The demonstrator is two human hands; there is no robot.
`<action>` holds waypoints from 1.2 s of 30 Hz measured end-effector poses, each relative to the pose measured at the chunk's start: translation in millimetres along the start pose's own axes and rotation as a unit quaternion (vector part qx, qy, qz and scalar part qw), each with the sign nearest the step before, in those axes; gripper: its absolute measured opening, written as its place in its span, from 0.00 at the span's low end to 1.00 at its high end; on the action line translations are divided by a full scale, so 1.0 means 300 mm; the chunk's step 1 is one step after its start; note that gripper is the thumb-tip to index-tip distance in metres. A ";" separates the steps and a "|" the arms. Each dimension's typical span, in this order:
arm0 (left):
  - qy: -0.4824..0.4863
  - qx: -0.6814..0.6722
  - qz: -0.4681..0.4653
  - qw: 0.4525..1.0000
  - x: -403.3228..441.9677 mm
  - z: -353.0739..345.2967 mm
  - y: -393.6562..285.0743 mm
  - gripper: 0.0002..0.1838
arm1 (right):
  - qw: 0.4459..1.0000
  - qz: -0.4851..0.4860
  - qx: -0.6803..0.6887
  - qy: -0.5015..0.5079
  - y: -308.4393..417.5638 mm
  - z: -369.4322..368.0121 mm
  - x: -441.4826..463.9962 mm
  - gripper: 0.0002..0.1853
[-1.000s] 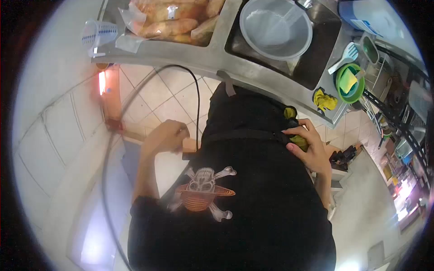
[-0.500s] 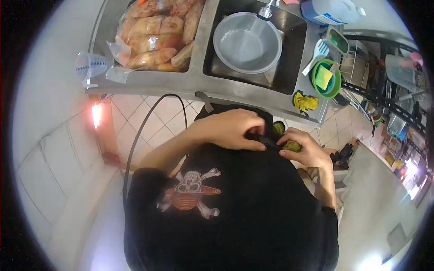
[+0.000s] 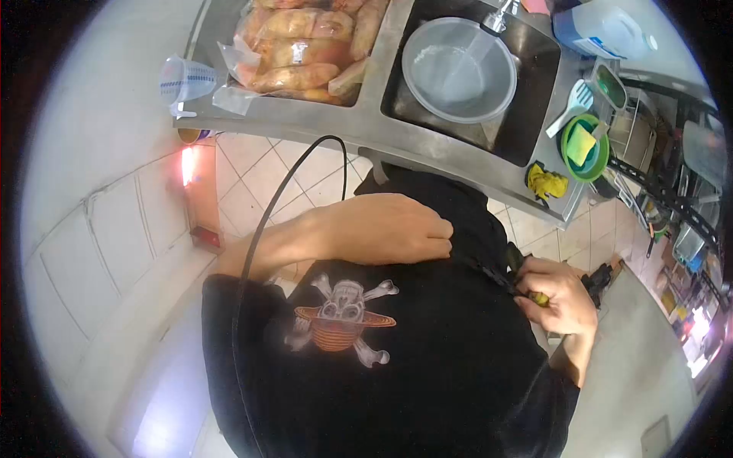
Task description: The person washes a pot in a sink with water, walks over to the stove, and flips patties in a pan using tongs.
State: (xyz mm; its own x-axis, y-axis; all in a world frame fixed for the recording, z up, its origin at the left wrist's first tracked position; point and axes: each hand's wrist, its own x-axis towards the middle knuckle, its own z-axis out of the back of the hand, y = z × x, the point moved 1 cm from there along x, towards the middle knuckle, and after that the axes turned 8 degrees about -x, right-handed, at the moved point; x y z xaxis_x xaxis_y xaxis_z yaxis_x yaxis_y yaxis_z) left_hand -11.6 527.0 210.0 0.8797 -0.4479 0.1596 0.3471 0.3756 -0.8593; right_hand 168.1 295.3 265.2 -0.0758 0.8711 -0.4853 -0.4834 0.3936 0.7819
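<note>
My left hand (image 3: 397, 230) lies across the waist of my black clothing (image 3: 450, 343), its fingers curled under and whatever they hold hidden. At the right side of the waist, my right hand (image 3: 561, 298) is closed round a small yellow-green thing (image 3: 539, 298), which looks like part of a glove or cloth against dark fabric. The two hands are apart, with black fabric (image 3: 485, 237) between them.
Ahead is a steel counter (image 3: 458, 146) with a grey basin (image 3: 459, 72) in the sink and bagged meat (image 3: 305, 53) at left. On the right are a green bowl (image 3: 603, 164), yellow glove (image 3: 547, 182) and spatula (image 3: 573, 107). A black cable (image 3: 263, 217) loops past my left arm.
My left hand first came from the left side to the waist beside my right hand. Since then my right hand has moved outward to the right, and the hands are farther apart.
</note>
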 end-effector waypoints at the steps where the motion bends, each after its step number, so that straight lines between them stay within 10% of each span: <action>1: -0.001 0.004 0.001 1.000 0.007 0.016 -0.012 0.07 | 1.000 -0.004 -0.006 -0.008 0.013 0.009 -0.012 0.11; 4: -0.094 -0.238 0.010 0.967 0.039 0.076 -0.040 0.06 | 0.999 0.034 0.004 -0.023 -0.035 -0.022 0.058 0.10; 7: -0.115 -0.087 0.115 0.983 0.040 0.076 -0.088 0.06 | 0.997 0.067 0.042 -0.015 -0.088 -0.075 0.145 0.10; 11: -0.167 -0.253 0.235 0.924 0.050 -0.003 0.013 0.15 | 0.990 0.005 0.130 -0.046 -0.104 -0.079 0.128 0.11; 18: 0.001 -0.335 0.177 0.926 0.105 -0.033 0.104 0.15 | 0.988 -0.020 0.118 -0.098 -0.114 -0.086 0.095 0.11; 29: -0.046 -0.307 0.322 0.894 -0.028 -0.003 0.109 0.13 | 0.983 -0.004 0.125 -0.134 -0.182 -0.059 0.146 0.09; 36: -0.062 -0.398 0.317 0.859 -0.304 -0.024 0.108 0.16 | 0.828 -0.106 0.301 -0.461 -0.329 -0.065 0.328 0.21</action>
State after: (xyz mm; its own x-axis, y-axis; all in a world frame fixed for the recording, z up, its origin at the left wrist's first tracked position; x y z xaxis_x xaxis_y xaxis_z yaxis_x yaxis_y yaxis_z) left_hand -83.0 574.2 164.0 0.8550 -0.2508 -0.4540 -0.5025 -0.1839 -0.8448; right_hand 191.3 336.4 132.5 0.7880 0.5078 -0.3482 0.1422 0.4000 0.9054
